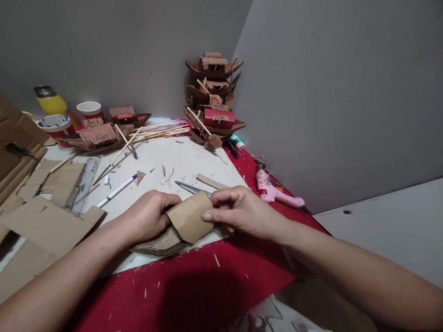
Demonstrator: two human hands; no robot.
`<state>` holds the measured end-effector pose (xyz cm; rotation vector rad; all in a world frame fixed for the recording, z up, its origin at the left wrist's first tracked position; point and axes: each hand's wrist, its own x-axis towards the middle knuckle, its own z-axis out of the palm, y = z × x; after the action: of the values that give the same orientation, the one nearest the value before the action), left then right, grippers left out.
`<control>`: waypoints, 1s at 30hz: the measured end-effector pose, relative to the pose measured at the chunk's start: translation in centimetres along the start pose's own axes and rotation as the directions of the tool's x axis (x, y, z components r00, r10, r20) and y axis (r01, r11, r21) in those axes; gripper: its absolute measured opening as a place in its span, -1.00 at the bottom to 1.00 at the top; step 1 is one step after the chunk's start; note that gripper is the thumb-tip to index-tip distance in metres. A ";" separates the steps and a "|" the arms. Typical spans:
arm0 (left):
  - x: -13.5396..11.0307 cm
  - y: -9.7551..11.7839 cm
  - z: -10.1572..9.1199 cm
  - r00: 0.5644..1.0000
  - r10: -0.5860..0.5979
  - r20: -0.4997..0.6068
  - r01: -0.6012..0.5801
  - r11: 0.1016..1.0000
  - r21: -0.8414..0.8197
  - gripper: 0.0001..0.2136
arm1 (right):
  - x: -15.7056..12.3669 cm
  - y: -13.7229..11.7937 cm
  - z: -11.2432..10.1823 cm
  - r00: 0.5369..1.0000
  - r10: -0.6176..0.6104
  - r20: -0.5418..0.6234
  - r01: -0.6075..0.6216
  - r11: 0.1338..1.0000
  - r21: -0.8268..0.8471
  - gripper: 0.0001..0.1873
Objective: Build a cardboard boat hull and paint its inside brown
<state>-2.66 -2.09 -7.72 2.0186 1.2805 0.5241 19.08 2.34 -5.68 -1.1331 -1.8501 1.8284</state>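
Both my hands grip one piece of brown cardboard [188,219] over the white work sheet [180,161]. My left hand [148,216] is closed on its left side, thumb on top. My right hand [238,210] pinches its right edge between thumb and fingers. The smooth top layer curls up from a ribbed corrugated layer [162,244] lying flat beneath. Just behind the piece, metal scissors [190,187] lie partly hidden by my right hand.
A pink glue gun [277,191] lies at the right on the red cloth [194,286]. Stacked cardboard model boats [214,97] stand in the corner, another boat [100,133] at back left. Thin wooden sticks [155,131], a pen [116,191], a ruler [83,182], cups [90,109] and cardboard sheets [41,221] fill the left.
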 end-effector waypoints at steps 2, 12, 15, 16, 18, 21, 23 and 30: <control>0.0 -0.1 0.0 1.000 -0.002 0.006 0.002 1.000 -0.016 -0.76 | -0.1 0.1 0.2 0.997 -0.063 -0.042 0.061 0.997 -0.045 -0.71; 0.2 0.2 -0.4 1.000 0.000 0.008 -0.001 0.997 0.082 -0.84 | -0.5 2.8 1.0 0.781 -0.623 -0.038 0.482 0.641 -0.597 -0.71; 0.2 -0.1 -0.2 1.000 0.007 0.007 -0.007 0.996 0.087 -0.77 | -1.1 3.1 0.6 0.764 -0.642 0.066 0.494 0.517 -0.699 -0.72; 0.2 -0.2 -0.2 1.000 0.004 0.008 -0.004 0.996 0.091 -0.76 | -1.3 3.1 0.4 0.768 -0.636 0.080 0.489 0.501 -0.714 -0.74; 0.1 -0.2 -0.1 1.000 -0.015 0.013 0.014 0.995 0.095 -0.75 | -1.6 3.0 0.1 0.774 -0.626 0.096 0.484 0.487 -0.727 -0.73; 0.0 0.1 -0.2 0.999 -0.045 0.001 0.045 0.996 0.073 -0.73 | -1.7 2.8 -0.3 0.783 -0.612 0.110 0.474 0.472 -0.744 -0.68; -0.3 0.5 -0.2 0.999 -0.041 -0.029 0.042 0.999 0.024 -0.70 | -1.7 2.7 -0.4 0.794 -0.595 0.125 0.474 0.476 -0.741 -0.67; -1.3 0.3 0.2 0.978 0.096 -0.185 -0.066 0.984 0.164 -0.51 | -1.1 3.4 -0.6 0.813 -0.562 0.153 0.489 0.515 -0.704 -0.74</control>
<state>-2.91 -3.41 -7.67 2.2018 1.3959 0.6911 21.26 1.53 -8.43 -0.6625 -2.5703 0.6674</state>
